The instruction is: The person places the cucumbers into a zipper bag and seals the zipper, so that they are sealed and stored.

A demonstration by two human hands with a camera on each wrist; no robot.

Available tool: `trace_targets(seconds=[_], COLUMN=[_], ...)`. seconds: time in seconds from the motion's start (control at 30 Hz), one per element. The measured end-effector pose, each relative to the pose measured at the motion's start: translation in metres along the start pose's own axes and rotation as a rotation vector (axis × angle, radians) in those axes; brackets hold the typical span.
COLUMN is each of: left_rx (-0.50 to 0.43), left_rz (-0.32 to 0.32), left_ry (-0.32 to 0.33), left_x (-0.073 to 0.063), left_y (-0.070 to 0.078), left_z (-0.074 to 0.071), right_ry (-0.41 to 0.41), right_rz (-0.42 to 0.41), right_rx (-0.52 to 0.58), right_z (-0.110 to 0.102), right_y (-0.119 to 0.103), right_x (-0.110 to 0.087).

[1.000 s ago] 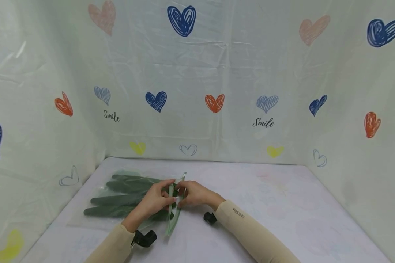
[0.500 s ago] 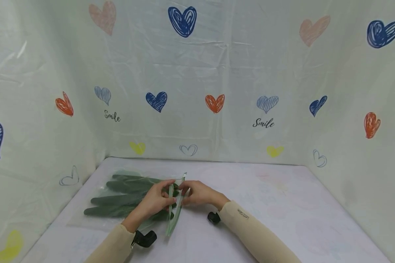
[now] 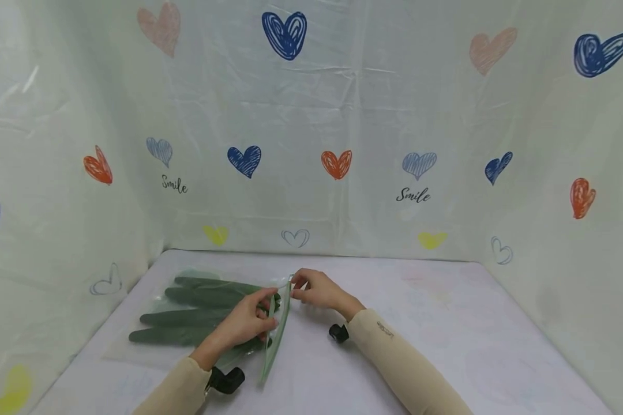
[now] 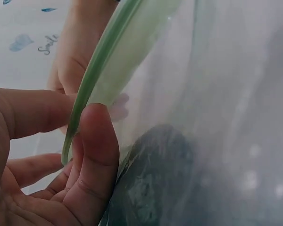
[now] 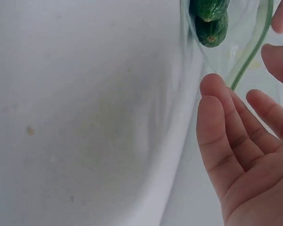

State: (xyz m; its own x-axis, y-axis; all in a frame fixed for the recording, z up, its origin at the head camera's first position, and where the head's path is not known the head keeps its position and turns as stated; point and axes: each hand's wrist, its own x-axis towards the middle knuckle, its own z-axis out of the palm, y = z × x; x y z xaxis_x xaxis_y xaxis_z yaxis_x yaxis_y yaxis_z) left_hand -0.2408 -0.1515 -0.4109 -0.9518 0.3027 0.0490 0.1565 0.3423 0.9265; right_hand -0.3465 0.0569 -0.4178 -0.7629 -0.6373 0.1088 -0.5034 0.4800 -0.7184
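A clear zip bag [image 3: 158,351] with a green zip strip [image 3: 276,351] lies on the left half of the table, its mouth raised and facing right. Several dark green cucumbers [image 3: 184,318] lie side by side inside; two cucumber ends [image 5: 211,30] show near the mouth in the right wrist view. My left hand [image 3: 244,321] pinches one lip of the mouth; in the left wrist view its fingertips [image 4: 98,120] sit on either side of the green strip. At the strip's far end, my right hand [image 3: 319,289] pinches the bag's corner between thumb and finger.
The white table [image 3: 420,340] runs back to a heart-printed sheet [image 3: 363,121], which hangs behind it and along both sides. Black wrist cameras [image 3: 227,380] sit low over the tabletop, one under each wrist.
My right hand has drawn back from the middle of the bag's mouth and moved away from me to its far corner. The left hand keeps its grip almost in place.
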Motion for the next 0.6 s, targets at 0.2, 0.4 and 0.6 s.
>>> trace_targets(seconds=[0.2,0.4,0.6], left_rx=[0.035,0.047,0.190], left_rz=[-0.022,0.010,0.055], left_ry=[0.019,0.004,-0.011], left_x=[0.002,0.008,0.022], left_y=[0.002,0.006,0.007], left_z=[-0.001,-0.011,-0.026], right_ry=[0.054,0.110,0.106], right_rz=[0.020,0.094,0.121], right_rx=[0.046,0.096,0.155], right_z=[0.002,0.004,0.008], right_y=[0.006,0.006,0.007], right_x=[0.005,0.007,0.014])
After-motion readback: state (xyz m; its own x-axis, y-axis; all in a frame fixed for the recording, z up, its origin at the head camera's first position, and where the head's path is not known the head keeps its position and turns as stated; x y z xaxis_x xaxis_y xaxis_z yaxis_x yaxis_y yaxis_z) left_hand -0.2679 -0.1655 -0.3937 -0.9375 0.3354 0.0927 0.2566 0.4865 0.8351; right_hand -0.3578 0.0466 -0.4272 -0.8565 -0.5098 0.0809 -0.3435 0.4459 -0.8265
